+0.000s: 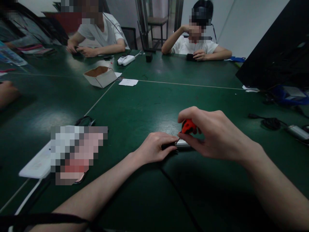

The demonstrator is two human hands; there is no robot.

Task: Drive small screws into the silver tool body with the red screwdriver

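Note:
Over the green table, my right hand [212, 135] grips a red-and-black screwdriver [188, 126] by its handle. The thin shaft slants down to a slim black-and-silver device [182, 144] lying on the table. The tip meets the device near where its black end joins the silver part; I cannot tell whether it sits in a screw. My left hand [156, 146] pinches the black end between thumb and fingers. The right hand partly covers the silver end. From below my left hand a black cable [177, 190] runs toward the bottom edge.
At left lie a white power strip [33, 164] and a blurred-out pinkish item [84, 148]. Farther back are an open cardboard box [102, 79] and a paper slip [128, 82]. A coiled cable [271, 123] and silver device [298, 132] lie right. Two people sit opposite; another person's hand shows left.

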